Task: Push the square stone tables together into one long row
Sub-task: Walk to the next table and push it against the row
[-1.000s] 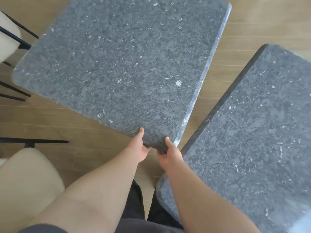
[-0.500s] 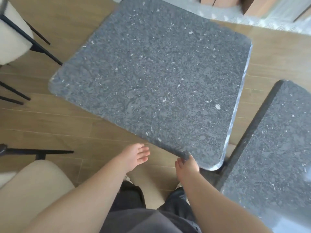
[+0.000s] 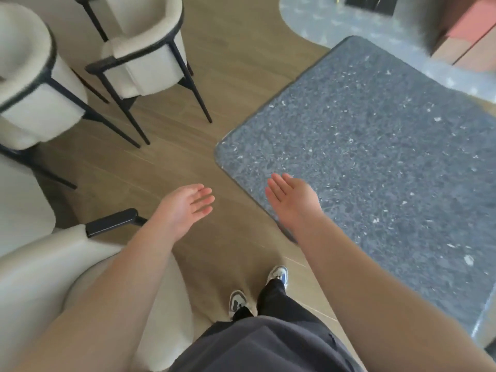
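Observation:
One square table of dark grey speckled stone [image 3: 375, 162] fills the right half of the head view, its near left corner rounded. My right hand [image 3: 292, 200] hovers with straight fingers over the table's left edge, holding nothing. My left hand [image 3: 188, 204] is held out palm up over the wooden floor, to the left of the table and apart from it, fingers relaxed and empty. A second stone table is not in view.
Two cream armchairs with black legs [image 3: 142, 49] [image 3: 29, 84] stand at the upper left. A third cream chair [image 3: 53, 277] with a black armrest sits by my left forearm. Wooden floor [image 3: 166, 157] lies between chairs and table. A pale speckled floor strip [image 3: 335, 22] runs along the top right.
Both hands have let go of the table's near edge and now hang open. My view has swung left, so the second table is gone from sight and the chairs have come in.

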Demonstrator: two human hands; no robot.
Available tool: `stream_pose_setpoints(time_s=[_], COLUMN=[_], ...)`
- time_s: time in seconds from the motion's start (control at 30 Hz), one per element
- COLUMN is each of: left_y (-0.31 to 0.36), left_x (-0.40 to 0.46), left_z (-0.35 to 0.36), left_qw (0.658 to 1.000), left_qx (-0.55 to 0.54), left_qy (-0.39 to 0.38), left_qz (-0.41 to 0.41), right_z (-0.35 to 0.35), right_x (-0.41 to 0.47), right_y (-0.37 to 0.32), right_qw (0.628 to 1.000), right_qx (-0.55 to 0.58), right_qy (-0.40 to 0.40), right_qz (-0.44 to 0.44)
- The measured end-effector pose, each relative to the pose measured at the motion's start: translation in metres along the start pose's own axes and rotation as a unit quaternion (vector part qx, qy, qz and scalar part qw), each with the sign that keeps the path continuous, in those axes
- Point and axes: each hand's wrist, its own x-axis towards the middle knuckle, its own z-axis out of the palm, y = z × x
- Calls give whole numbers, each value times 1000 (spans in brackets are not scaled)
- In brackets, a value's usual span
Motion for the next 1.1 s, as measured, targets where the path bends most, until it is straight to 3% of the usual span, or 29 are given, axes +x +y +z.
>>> stream_pose_setpoints(time_s=[0.23, 0.6, 0.83, 1.1], left_y=[138, 331, 402, 504], left_x=[-10, 10, 69, 230], left_z=[27, 90, 93, 64], left_qw=[985, 917, 864, 877], left_qx=[48, 93, 143, 150], left_qy=[-1, 1, -20, -96], left_qz=[168, 387, 482, 447], right_z=[101, 274, 352, 452], right_x=[-1, 11, 58, 172], right_y=[-75, -184, -198, -189], right_qw=[987, 909, 864, 871], right_qx=[-8, -148, -213, -214], right_qy=[-145, -314, -297, -169], right_qz=[-69, -230, -347, -410])
